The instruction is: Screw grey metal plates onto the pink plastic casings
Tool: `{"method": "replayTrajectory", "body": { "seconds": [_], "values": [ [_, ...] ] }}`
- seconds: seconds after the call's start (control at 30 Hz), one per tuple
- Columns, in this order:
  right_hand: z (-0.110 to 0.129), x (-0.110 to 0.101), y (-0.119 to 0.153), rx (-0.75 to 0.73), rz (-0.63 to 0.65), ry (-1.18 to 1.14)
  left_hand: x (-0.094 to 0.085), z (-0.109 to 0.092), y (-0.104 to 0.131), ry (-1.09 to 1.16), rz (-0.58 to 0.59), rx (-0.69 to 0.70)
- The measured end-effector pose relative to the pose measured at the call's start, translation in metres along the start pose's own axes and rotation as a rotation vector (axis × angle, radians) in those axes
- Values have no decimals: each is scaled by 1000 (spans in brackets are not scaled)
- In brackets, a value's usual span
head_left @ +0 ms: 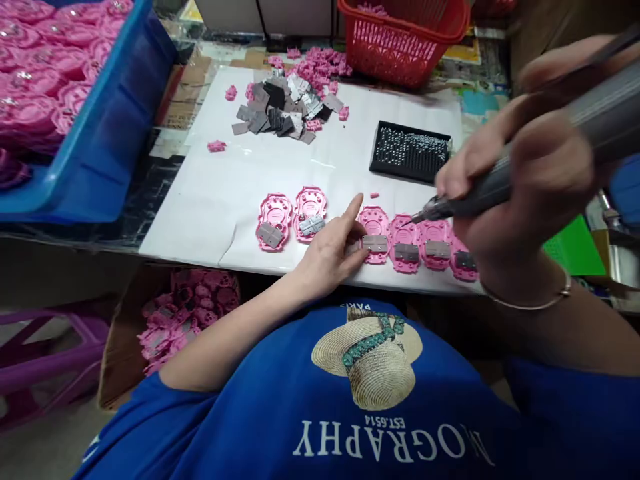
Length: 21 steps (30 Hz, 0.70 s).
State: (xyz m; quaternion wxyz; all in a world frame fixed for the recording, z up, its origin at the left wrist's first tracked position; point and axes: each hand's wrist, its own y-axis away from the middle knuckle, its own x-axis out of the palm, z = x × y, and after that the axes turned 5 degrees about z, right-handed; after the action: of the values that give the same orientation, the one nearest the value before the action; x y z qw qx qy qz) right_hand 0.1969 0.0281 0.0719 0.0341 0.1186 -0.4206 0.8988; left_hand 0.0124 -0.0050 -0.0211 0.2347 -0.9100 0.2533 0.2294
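Note:
My right hand (525,153) is wrapped round a grey electric screwdriver (500,180). The driver's tip points down and left, over the top of a pink plastic shell (404,230) with a dark grey plate in it. My left hand (327,250) rests on the white work surface, its index finger stretched out. Its thumb and another finger grip the left edge of the neighbouring pink shell (374,220), which carries a grey plate (375,244) with screws. More shells stand in the row to the right, partly behind my right hand. Two others (275,210) (310,200) lie left of my left hand.
A black tray of screws (411,152) sits beyond the row. Loose grey plates (280,110) and small pink parts (325,67) are heaped at the back, beside a red basket (400,47). A blue bin (100,153) of pink pieces stands left; a box of pink parts (195,307) sits below.

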Motion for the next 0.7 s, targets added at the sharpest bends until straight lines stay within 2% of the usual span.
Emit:
{"method": "replayTrajectory", "body": {
  "seconds": [0.07, 0.17, 0.3, 0.53, 0.7],
  "values": [
    [-7, 26, 10, 13, 54, -9, 1, 1, 0, 7, -10, 14],
    [-15, 40, 18, 133, 145, -69, 2, 1, 0, 0, -34, 37],
    [-18, 39, 21, 211, 135, -58, 3, 1, 0, -2, -39, 30],
    [-24, 38, 24, 194, 182, -32, 1, -2, 0, -33, -36, 23],
    [-27, 34, 26, 154, 138, -3, 1, -3, 0, -42, -41, 36]
  ]
}}
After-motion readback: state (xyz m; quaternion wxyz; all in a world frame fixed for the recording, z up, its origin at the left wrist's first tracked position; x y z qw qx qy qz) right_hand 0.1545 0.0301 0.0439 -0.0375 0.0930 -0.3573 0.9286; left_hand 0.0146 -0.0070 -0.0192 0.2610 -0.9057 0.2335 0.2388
